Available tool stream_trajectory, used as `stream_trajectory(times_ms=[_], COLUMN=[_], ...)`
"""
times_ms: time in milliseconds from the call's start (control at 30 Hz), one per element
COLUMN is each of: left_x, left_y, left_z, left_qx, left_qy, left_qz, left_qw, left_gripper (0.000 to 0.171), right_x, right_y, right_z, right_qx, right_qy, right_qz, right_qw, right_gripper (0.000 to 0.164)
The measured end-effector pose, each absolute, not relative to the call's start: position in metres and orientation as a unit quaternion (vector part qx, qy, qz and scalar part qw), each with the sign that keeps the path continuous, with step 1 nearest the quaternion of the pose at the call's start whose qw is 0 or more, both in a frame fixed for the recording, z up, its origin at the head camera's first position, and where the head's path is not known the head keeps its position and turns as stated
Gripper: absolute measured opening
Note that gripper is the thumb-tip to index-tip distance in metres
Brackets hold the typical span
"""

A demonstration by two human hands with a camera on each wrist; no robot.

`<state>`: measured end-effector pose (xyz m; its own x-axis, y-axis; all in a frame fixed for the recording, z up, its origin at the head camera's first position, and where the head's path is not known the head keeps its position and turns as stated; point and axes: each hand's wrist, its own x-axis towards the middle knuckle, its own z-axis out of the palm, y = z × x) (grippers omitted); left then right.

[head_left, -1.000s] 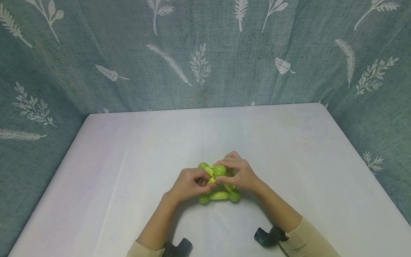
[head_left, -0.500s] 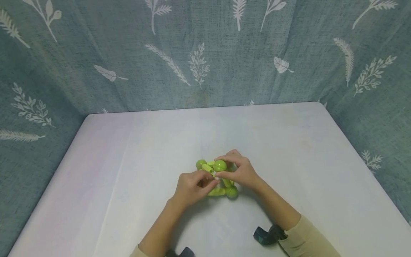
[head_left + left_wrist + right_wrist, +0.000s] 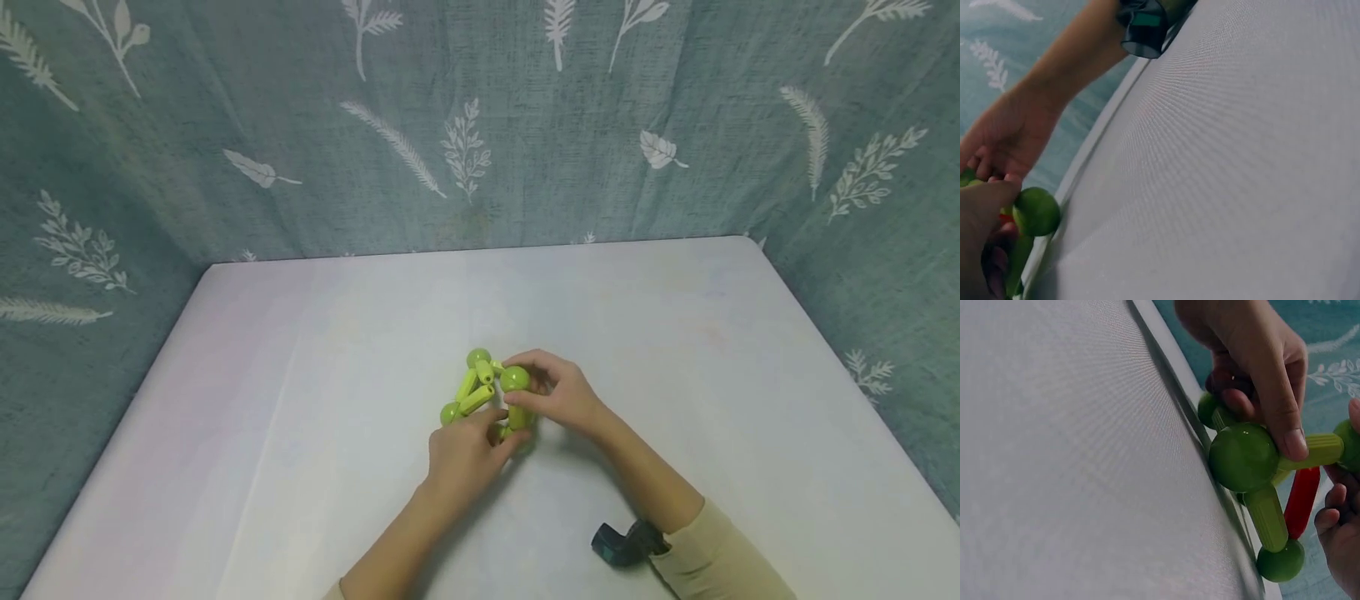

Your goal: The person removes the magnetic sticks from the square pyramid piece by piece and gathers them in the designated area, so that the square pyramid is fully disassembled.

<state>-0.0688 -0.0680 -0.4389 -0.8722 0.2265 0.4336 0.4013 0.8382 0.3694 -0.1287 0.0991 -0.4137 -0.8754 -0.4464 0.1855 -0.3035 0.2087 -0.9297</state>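
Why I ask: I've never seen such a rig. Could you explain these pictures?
There is no robot, only a person's bare left hand and right hand. One picture is taken from the head, looking forward and down; the other two come from the left and right wrists. The dark piece by the right sleeve may be a camera. The hands hold a frame of green balls and yellow-green rods; the right wrist view also shows a red rod. The right hand pinches one green ball; the left grips the frame. I cannot tell if it touches the white table.
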Motion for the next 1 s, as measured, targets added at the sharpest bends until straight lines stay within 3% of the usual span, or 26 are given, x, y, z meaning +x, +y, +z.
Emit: stream_trajectory(times_ms=[367, 700, 1000], left_x=[-0.082, -0.095, -0.102], left_y=[-0.079, -0.099, -0.104], left_z=[-0.448, -0.462, -0.467], left_qx=[-0.177, -0.236, -0.269], left_qy=[-0.910, -0.881, -0.868], left_qz=[-0.350, -0.336, -0.344], left_qw=[0.136, 0.236, 0.236], left_gripper=[0.012, 0.021, 0.035], right_x=[-0.136, -0.147, -0.141], right_y=[0.107, 0.123, 0.119], right_z=[-0.414, -0.409, -0.408], right_qx=[-0.254, -0.316, -0.287], right_qy=[0.765, 0.761, 0.742], right_qz=[-0.586, -0.554, -0.584], right_qw=[0.082, 0.122, 0.164], right_gripper=[0.040, 0.039, 0.042])
